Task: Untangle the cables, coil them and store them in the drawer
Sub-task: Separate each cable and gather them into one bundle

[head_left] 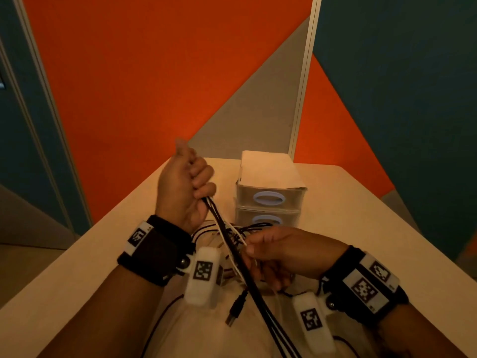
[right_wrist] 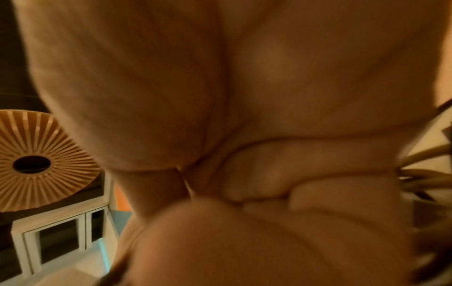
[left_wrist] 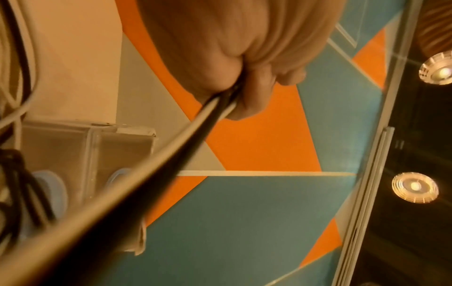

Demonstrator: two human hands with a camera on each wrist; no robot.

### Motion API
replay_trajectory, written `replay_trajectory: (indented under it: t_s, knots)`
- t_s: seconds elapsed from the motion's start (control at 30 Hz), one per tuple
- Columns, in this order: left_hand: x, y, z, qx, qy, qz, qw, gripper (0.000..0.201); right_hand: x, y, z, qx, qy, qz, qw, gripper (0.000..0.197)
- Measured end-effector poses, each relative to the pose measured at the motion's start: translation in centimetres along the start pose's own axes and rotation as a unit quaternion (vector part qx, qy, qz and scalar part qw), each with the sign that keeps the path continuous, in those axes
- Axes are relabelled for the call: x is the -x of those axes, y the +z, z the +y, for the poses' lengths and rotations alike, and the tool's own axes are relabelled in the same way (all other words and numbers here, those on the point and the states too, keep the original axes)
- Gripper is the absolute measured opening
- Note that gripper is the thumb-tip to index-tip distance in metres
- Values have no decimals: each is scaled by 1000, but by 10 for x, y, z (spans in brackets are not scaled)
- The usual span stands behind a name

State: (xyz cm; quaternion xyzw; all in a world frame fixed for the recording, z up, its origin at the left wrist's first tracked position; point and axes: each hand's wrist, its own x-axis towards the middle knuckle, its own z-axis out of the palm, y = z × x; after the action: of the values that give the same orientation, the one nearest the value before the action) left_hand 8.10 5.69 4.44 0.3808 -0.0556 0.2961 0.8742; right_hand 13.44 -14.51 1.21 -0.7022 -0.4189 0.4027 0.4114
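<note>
Black and white cables (head_left: 233, 250) run taut from your left hand (head_left: 184, 186), raised in a fist, down past your wrists toward the lower edge of the head view. Your left fingers (head_left: 204, 177) are curled tight around that bundle. Your right hand (head_left: 281, 250) sits lower, its fingers bent into the tangle just below the left fist; whether they pinch a strand cannot be told. A black USB plug (head_left: 236, 310) hangs loose beneath the right fingers.

No readable writing appears; the white wrist tags (head_left: 202, 270) carry only black square code patterns.

Just beyond the fingers stands the drawer unit (head_left: 268, 192), two translucent drawers stacked, both closed, each with a pale blue oval handle.

The left wrist view alone shows the bundle leaving the fist (left_wrist: 234, 85) and two round ceiling lights (left_wrist: 414, 186). The right wrist view is filled by a blurred palm (right_wrist: 244, 96); cable ends (right_wrist: 415, 174) show only at its edge.

The tangle's lower part is hidden behind your hands.
</note>
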Motion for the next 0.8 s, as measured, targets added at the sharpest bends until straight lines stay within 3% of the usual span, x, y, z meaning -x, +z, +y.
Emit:
replay_trajectory:
  t_s: [0.1, 0.23, 0.37, 0.47, 0.57, 0.67, 0.73, 0.8]
  knots:
    - [-4, -7, 5, -2, 6, 20, 1000, 40, 4, -1, -1, 10, 33, 1, 999, 28]
    - [-1, -4, 2, -196, -44, -32, 979, 32, 3, -5, -1, -37, -25, 75, 996, 31]
    - [14, 4, -5, -368, -99, -163, 910, 39, 0, -16, -5, -60, -103, 224, 967, 32]
    - [24, 10, -13, -447, -109, -252, 851, 26, -2, -17, -4, -28, -134, 272, 952, 35]
    - [28, 13, -17, -499, -103, -278, 814, 19, -3, -16, -4, -16, -137, 299, 944, 35]
    - [25, 12, -16, -461, -109, -253, 843, 29, -1, -15, -6, -72, -133, 265, 952, 33]
    - [20, 9, -16, -389, -109, -192, 894, 33, 2, -14, -7, -110, -119, 198, 967, 35]
    - [14, 7, -15, -294, -87, -118, 945, 38, 4, -11, -6, -73, -80, 136, 985, 36]
